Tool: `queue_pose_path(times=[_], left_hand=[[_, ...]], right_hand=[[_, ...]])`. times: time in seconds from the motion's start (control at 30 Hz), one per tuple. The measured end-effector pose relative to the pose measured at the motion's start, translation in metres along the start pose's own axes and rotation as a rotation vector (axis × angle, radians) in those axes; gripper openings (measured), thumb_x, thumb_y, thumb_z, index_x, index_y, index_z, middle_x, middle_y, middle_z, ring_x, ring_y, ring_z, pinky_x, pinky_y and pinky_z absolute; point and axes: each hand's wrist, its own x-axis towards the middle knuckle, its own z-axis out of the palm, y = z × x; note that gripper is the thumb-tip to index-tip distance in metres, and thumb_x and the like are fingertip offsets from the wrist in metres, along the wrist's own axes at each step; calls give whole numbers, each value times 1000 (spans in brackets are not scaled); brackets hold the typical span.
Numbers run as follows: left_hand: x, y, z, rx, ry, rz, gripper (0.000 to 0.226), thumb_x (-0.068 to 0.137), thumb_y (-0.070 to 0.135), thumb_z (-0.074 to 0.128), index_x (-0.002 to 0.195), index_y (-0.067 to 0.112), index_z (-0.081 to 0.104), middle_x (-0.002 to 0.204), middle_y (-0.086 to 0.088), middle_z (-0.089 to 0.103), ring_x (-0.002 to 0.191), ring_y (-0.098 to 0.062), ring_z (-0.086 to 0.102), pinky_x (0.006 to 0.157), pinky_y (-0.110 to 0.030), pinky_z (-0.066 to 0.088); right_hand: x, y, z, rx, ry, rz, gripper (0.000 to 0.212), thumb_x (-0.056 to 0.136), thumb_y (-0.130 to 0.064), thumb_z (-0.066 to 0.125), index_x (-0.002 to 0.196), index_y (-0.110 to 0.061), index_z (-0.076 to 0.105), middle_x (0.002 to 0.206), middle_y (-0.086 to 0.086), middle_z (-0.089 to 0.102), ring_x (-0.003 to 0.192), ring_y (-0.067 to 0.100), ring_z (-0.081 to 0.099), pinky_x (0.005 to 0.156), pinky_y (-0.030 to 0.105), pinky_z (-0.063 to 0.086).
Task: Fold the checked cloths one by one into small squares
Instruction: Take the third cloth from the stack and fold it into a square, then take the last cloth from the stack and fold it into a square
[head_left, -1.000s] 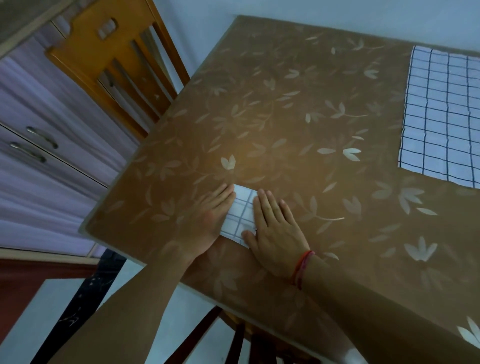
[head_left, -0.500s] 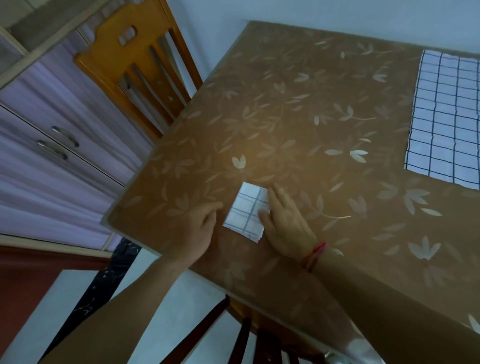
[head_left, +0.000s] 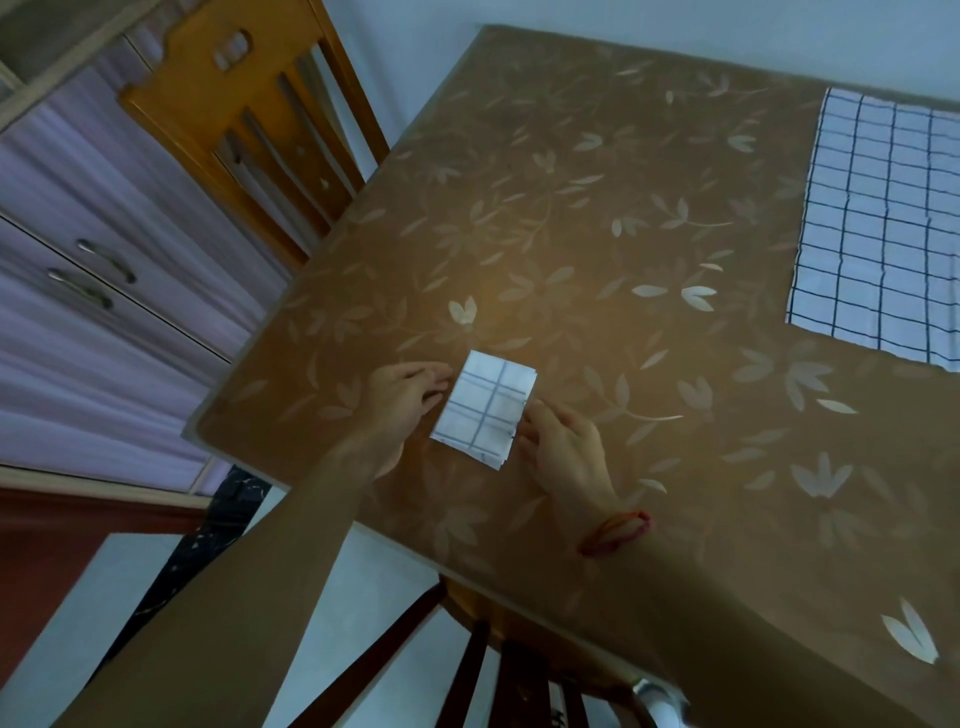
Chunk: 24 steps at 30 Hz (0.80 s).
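Note:
A small folded white checked cloth (head_left: 485, 409) lies flat on the brown leaf-patterned table (head_left: 597, 218), near its front left edge. My left hand (head_left: 402, 397) lies on the table at the cloth's left edge, fingertips touching it. On the other side, my right hand (head_left: 563, 447), with a red thread on the wrist, touches the cloth's right edge with its fingertips. Neither hand grips the cloth. A larger checked cloth (head_left: 883, 228) lies spread flat at the table's far right, cut off by the frame.
A wooden chair (head_left: 249, 119) stands at the table's left side, in front of a cabinet with drawers (head_left: 88, 270). Another chair (head_left: 498, 670) sits under the table's near edge. A pale wall runs behind the table.
Both hands have slid off the top of the folded cloth to its left and right edges, uncovering it. The view has shifted so the table sits further right.

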Motion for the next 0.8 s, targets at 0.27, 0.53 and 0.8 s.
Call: queue_pose_path(times=[0.27, 0.53, 0.8], left_hand=[[-2, -3, 0, 16, -42, -4, 22, 97, 7, 50, 109, -1, 67, 108, -10, 68, 104, -17, 64, 89, -27, 52], [1, -2, 4, 12, -32, -1, 21, 97, 5, 50, 106, 1, 68, 105, -8, 69, 101, -15, 65, 86, -24, 52], [0, -2, 4, 36, -32, 10, 22, 98, 5, 48, 104, 2, 69, 105, -8, 70, 100, -15, 66, 83, -23, 52]], right_hand=[[2, -10, 1, 75, 13, 3, 26, 96, -18, 51, 81, -17, 72, 79, -2, 75, 85, 17, 72, 84, 38, 57], [0, -2, 6, 54, 32, 5, 23, 94, -25, 53, 86, -18, 73, 86, 0, 76, 89, 18, 72, 90, 45, 56], [0, -4, 4, 69, 10, -16, 25, 97, -22, 51, 83, -22, 71, 81, -6, 76, 84, 10, 72, 83, 33, 57]])
